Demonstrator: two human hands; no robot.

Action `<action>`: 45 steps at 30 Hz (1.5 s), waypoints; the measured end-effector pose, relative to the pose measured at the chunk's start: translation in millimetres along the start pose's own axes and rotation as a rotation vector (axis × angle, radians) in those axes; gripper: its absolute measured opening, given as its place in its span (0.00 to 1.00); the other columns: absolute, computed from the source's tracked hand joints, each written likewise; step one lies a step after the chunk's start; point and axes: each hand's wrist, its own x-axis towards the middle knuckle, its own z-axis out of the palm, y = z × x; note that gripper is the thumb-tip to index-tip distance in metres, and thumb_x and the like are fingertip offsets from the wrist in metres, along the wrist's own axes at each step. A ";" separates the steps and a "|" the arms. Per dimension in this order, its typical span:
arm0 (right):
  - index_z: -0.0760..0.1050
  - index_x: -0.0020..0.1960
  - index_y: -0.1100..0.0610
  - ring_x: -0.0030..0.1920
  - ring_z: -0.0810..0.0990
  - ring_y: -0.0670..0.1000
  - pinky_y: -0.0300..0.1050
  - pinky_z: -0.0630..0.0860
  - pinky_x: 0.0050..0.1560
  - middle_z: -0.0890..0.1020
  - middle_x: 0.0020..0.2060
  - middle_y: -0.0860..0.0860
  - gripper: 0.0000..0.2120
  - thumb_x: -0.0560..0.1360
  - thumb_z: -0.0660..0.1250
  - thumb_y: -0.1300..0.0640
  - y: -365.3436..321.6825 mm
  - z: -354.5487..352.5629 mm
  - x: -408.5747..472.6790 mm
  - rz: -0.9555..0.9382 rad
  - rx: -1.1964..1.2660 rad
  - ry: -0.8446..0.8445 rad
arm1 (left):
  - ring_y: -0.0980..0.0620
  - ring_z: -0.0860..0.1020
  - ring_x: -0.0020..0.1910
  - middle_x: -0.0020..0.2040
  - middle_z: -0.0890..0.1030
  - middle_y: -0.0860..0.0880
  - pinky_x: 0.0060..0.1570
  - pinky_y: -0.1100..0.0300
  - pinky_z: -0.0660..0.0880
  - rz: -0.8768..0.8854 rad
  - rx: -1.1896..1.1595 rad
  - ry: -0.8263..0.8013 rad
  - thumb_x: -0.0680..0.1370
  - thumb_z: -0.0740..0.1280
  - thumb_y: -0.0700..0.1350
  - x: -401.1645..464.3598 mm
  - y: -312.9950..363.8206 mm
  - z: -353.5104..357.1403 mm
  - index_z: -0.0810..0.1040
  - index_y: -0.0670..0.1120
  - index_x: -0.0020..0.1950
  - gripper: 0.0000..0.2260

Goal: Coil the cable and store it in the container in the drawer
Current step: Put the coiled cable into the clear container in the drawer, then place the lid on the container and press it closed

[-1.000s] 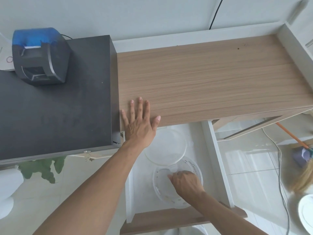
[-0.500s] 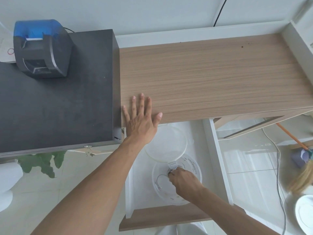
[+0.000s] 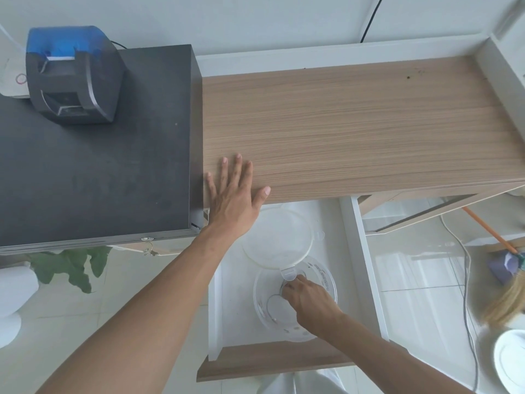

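A person is looking down at a wooden counter (image 3: 355,126) with an open white drawer (image 3: 366,268) pulled out beneath its front edge. The left hand (image 3: 235,194) is lying flat and released, fingers spread, palm down on the counter's near left corner, gripping nothing. The left forearm is stretching up from the lower left of the view.

Inside the drawer, a round clear plastic container (image 3: 326,282) is sitting toward the front. The right hand (image 3: 309,300) is reaching down into it, fingers curled together over a thin pale cable (image 3: 270,304) that is lying in a loop on the container's floor. Whether the fingers are pinching the cable or only pressing on it is not clear. A round translucent lid (image 3: 277,237) is lying flat in the drawer just behind the container, its small tab overlapping the container's rim next to the right hand's fingertips.

To the left of the counter, touching its side, a dark grey cabinet top (image 3: 93,172) is carrying a grey and blue device (image 3: 72,75) at its far corner. Below that cabinet, green leaves (image 3: 71,264) are showing over a pale tiled floor (image 3: 426,308). On the right, a broom (image 3: 508,265) with an orange handle is lying on the floor, a thin cord (image 3: 466,280) is trailing across the tiles, and a white plate (image 3: 511,362) is sitting near the lower right edge.
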 end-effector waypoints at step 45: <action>0.75 0.70 0.59 0.63 0.78 0.58 0.45 0.68 0.53 0.80 0.64 0.57 0.26 0.82 0.63 0.40 52.4 -63.9 40.7 0.502 0.643 0.039 | 0.33 0.84 0.60 0.64 0.84 0.37 0.64 0.41 0.79 -0.478 -0.316 -0.423 0.87 0.54 0.61 -88.3 -18.8 72.1 0.68 0.42 0.76 0.27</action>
